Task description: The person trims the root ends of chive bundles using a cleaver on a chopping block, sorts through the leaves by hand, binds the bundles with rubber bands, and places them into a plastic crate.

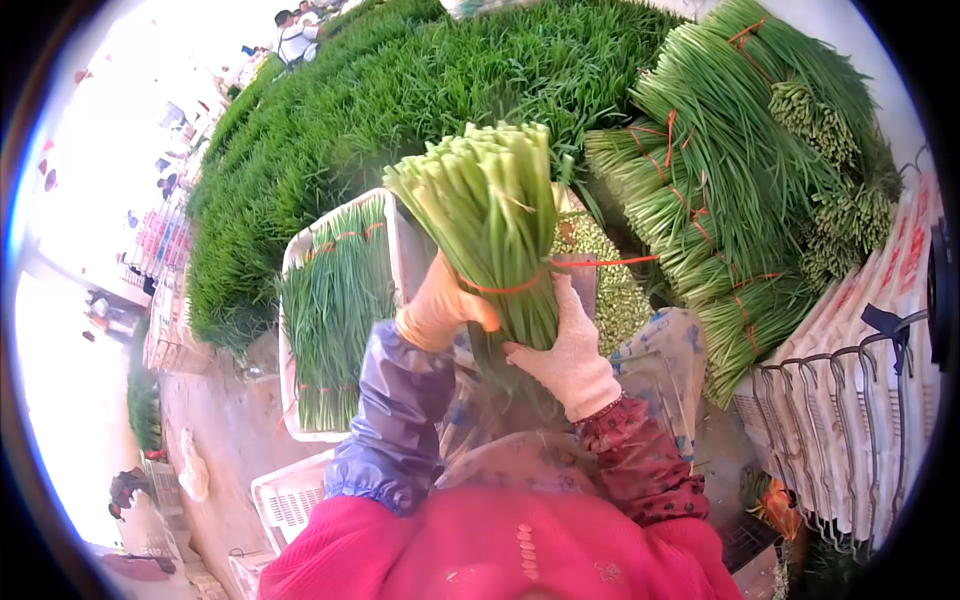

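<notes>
Beyond the raised bundle (490, 215), a heap of greens (430, 90) blocks the way. A crate (320, 436) stands beside the left hand (438, 306); stacked bundles (730, 170) bar the right. Room shows between the right hand (572, 362) and that stack, though a red tie (612, 262) juts in.

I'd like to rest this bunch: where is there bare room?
Bare floor lies between the crate of greens and the white object at left. Around the bunch it's crowded: stacked bundles to the right, heaped greens ahead.
</notes>
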Tool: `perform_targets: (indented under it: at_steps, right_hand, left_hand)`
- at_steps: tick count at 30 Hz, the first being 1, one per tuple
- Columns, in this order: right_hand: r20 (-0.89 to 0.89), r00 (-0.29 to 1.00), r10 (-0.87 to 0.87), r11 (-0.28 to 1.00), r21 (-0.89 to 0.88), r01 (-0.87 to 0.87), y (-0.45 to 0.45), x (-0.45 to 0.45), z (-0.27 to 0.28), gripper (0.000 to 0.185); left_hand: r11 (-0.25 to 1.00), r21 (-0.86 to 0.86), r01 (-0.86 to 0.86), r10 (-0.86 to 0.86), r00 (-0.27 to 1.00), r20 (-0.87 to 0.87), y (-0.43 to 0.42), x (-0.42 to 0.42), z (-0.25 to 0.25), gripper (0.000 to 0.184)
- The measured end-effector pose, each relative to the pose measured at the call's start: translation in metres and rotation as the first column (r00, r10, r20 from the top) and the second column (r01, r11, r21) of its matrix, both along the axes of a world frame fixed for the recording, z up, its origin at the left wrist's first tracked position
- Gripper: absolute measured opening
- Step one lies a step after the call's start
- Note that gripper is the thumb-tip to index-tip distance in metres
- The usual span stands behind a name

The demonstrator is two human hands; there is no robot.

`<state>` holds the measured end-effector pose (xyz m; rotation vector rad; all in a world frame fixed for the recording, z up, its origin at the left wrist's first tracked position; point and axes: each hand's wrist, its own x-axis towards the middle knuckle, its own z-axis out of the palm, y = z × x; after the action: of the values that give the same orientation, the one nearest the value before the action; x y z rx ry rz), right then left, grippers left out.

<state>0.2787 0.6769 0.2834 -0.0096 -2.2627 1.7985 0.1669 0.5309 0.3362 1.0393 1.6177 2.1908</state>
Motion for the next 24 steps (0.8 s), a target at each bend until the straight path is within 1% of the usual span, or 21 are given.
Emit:
perform_targets:
  at_steps: [1, 2, 3, 4, 5, 7, 8, 9, 11, 12, 13, 14, 15, 16, 17, 18, 19, 20, 21, 23, 24]
  right_hand:
    - [0.005, 1.000, 0.009, 1.000, 0.002, -0.009, 0.002, 0.001, 0.009, 0.113]
    - [0.061, 0.992, 0.109, 0.988, 0.101, -0.115, 0.006, -0.001, 0.021, 0.113]
    - [0.123, 0.971, 0.206, 0.954, 0.197, -0.227, 0.010, -0.002, 0.032, 0.113]
    - [0.143, 0.972, 0.187, 0.894, 0.384, -0.229, 0.013, 0.001, 0.038, 0.086]
    - [0.142, 0.969, 0.202, 0.887, 0.392, -0.242, 0.015, 0.002, 0.049, 0.086]
    - [-0.099, 0.994, 0.038, 0.796, 0.605, 0.030, 0.018, 0.003, 0.074, 0.073]
    - [-0.292, 0.956, 0.012, 0.891, 0.437, 0.122, 0.015, 0.003, 0.080, 0.056]
    - [-0.289, 0.957, 0.022, 0.889, 0.443, 0.113, 0.012, 0.002, 0.088, 0.056]
    - [-0.522, 0.842, 0.140, 0.936, 0.346, 0.059, 0.000, -0.003, 0.107, 0.047]
    - [-0.602, 0.789, 0.125, 0.905, 0.394, 0.158, -0.009, -0.007, 0.117, 0.035]
    - [-0.603, 0.788, 0.126, 0.903, 0.397, 0.160, -0.015, -0.015, 0.116, 0.035]
    - [-0.646, 0.746, 0.165, 0.894, 0.417, 0.163, -0.020, -0.023, 0.111, 0.032]
    - [-0.684, 0.700, 0.206, 0.885, 0.436, 0.166, -0.023, -0.028, 0.108, 0.028]
    - [-0.761, 0.621, 0.187, 0.905, 0.379, 0.191, -0.025, -0.028, 0.114, 0.017]
    - [-0.763, 0.616, 0.196, 0.904, 0.384, 0.187, -0.027, -0.022, 0.118, 0.017]
    - [-0.713, 0.700, 0.030, 0.999, 0.003, -0.040, -0.027, -0.009, 0.120, 0.014]
    - [-0.581, 0.809, -0.083, 0.891, -0.407, -0.201, -0.026, 0.001, 0.120, 0.011]
    - [-0.524, 0.835, -0.170, 0.858, -0.495, -0.136, -0.021, 0.003, 0.118, 0.013]
    - [-0.528, 0.848, -0.045, 0.824, -0.500, -0.268, -0.010, 0.002, 0.118, 0.017]
    - [-0.334, 0.942, -0.030, 0.940, -0.330, -0.086, -0.019, -0.003, 0.111, 0.022]
    - [-0.331, 0.943, 0.017, 0.978, -0.191, -0.085, -0.027, -0.003, 0.106, 0.026]
  left_hand:
    - [0.999, -0.037, -0.029, 0.027, 0.997, -0.079, -0.004, 0.008, -0.007, 0.095]
    - [0.997, -0.046, -0.057, 0.060, 0.995, 0.080, -0.015, 0.014, -0.007, 0.096]
    - [0.995, -0.053, -0.086, 0.096, 0.967, 0.235, -0.026, 0.019, -0.007, 0.098]
    - [0.992, -0.058, -0.109, 0.121, 0.961, 0.250, -0.032, 0.024, -0.008, 0.092]
    - [0.989, -0.063, -0.133, 0.145, 0.954, 0.264, -0.039, 0.028, -0.009, 0.086]
    - [0.978, 0.048, -0.204, 0.191, 0.961, 0.199, -0.030, 0.041, 0.006, 0.084]
    - [0.968, 0.102, -0.228, 0.208, 0.963, 0.174, -0.028, 0.045, 0.009, 0.083]
    - [0.956, 0.155, -0.249, 0.227, 0.963, 0.148, -0.026, 0.050, 0.013, 0.081]
    - [0.983, 0.091, -0.160, 0.140, 0.971, 0.195, -0.048, 0.047, -0.012, 0.084]
    - [0.985, 0.052, -0.162, 0.150, 0.970, 0.192, -0.058, 0.046, -0.024, 0.084]
    - [0.986, 0.012, -0.164, 0.159, 0.969, 0.187, -0.068, 0.046, -0.035, 0.083]
    - [0.986, -0.028, -0.164, 0.167, 0.969, 0.183, -0.078, 0.045, -0.046, 0.083]
    - [0.985, -0.011, -0.175, 0.174, 0.968, 0.183, -0.074, 0.050, -0.038, 0.084]
    - [0.983, 0.006, -0.185, 0.181, 0.966, 0.182, -0.070, 0.054, -0.029, 0.085]
    - [0.971, 0.062, -0.232, 0.223, 0.967, 0.126, -0.066, 0.055, -0.025, 0.087]
    - [0.953, 0.119, -0.279, 0.271, 0.959, 0.079, -0.066, 0.058, -0.024, 0.090]
    - [0.957, 0.092, -0.273, 0.266, 0.960, 0.087, -0.073, 0.058, -0.027, 0.095]
    - [0.961, 0.065, -0.268, 0.261, 0.961, 0.094, -0.080, 0.058, -0.030, 0.099]
    - [0.960, 0.073, -0.270, 0.258, 0.957, 0.133, -0.077, 0.064, -0.023, 0.101]
    - [0.963, 0.105, -0.248, 0.236, 0.965, 0.118, -0.076, 0.065, -0.022, 0.101]
    - [0.967, 0.128, -0.222, 0.210, 0.973, 0.099, -0.075, 0.066, -0.021, 0.101]
